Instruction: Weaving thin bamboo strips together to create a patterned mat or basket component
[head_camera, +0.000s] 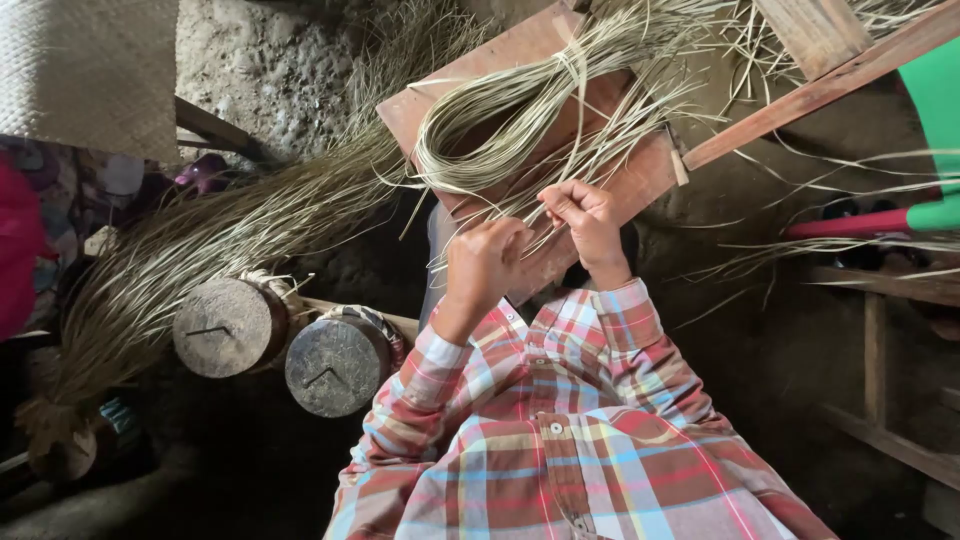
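At the centre of the frame, the left hand (485, 265) is curled into a fist around thin pale straw strands (520, 120), and the right hand (585, 215) pinches a few of them just beside it. The strands loop in a bundle over a reddish wooden board (640, 185) in the upper middle. A big sheaf of dry grass (200, 250) sweeps across the left. Below it stand two round stone weights (285, 345), touching. A woven mat (90, 70) fills the upper left corner.
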